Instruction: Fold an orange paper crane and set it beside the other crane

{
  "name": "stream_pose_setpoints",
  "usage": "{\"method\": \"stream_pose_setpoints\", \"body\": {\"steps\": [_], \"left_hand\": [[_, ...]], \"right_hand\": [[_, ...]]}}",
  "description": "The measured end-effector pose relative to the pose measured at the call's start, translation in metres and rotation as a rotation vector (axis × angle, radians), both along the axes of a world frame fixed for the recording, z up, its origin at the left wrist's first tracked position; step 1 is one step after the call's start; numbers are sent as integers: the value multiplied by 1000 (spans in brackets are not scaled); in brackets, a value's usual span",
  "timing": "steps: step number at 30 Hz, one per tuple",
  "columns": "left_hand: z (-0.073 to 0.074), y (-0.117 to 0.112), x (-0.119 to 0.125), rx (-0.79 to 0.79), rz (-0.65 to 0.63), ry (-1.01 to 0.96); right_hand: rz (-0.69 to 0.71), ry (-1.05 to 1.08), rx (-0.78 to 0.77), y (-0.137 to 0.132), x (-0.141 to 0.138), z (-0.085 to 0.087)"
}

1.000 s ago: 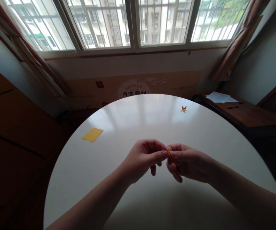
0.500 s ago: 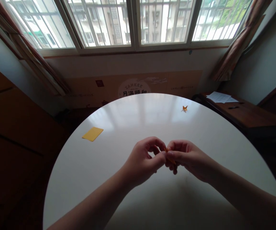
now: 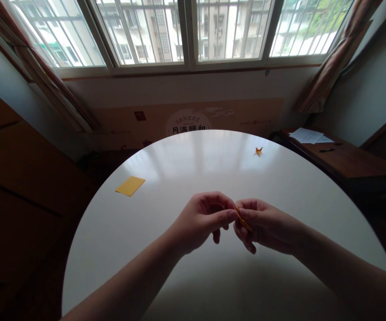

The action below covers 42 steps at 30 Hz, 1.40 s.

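Above the middle of the white round table (image 3: 112, 258), a small folded piece of orange paper (image 3: 244, 220) is pinched between both hands. It is narrow and slants down to the right. My left hand (image 3: 209, 218) grips its upper end between thumb and forefinger. My right hand (image 3: 263, 223) holds it from the other side with thumb and fingers, which hide part of it. At the far right of the tabletop stands a small orange folded paper figure (image 3: 259, 151) with two raised tips. A flat yellow square of paper (image 3: 130, 186) lies at the left.
Beyond the table's far edge, a long printed cardboard panel (image 3: 219, 113) leans below a barred window (image 3: 233, 31). To the right, a brown wooden desk (image 3: 356, 160) bears white sheets (image 3: 309, 135) and a dark pen-like thing. An orange-brown cabinet (image 3: 18, 187) stands at the left.
Both hands have shifted slightly to the right and the fingers have spread a little below, so more of the folded orange paper shows. The yellow square and the small figure have stayed put.
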<state>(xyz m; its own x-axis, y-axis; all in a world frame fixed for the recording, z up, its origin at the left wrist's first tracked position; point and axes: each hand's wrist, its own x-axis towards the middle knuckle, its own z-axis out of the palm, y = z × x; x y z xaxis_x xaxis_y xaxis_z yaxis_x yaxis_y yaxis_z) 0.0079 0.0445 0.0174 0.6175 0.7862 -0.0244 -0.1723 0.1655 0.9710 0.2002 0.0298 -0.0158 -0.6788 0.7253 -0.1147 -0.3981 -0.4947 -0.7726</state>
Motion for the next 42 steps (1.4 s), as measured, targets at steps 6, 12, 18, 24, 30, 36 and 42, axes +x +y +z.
{"method": "stream_pose_setpoints", "body": {"steps": [6, 12, 18, 24, 30, 36, 42], "left_hand": [[1, 0, 1, -17, 9, 5], [2, 0, 1, -20, 9, 27], [5, -1, -2, 202, 44, 171], [12, -4, -9, 726, 119, 362], [15, -3, -15, 1041, 156, 436], [16, -3, -14, 1232, 241, 393], [16, -5, -14, 1396, 325, 425]], "right_hand": [[4, 7, -34, -1, 1, 0], [-49, -63, 13, -2, 0, 2], [-147, -181, 120, -3, -3, 4], [-196, -268, 197, -5, -4, 7], [-204, -252, 249, -6, -4, 10], [-246, -237, 330, -4, -2, 10], [-304, -223, 381, -5, -3, 9]]}}
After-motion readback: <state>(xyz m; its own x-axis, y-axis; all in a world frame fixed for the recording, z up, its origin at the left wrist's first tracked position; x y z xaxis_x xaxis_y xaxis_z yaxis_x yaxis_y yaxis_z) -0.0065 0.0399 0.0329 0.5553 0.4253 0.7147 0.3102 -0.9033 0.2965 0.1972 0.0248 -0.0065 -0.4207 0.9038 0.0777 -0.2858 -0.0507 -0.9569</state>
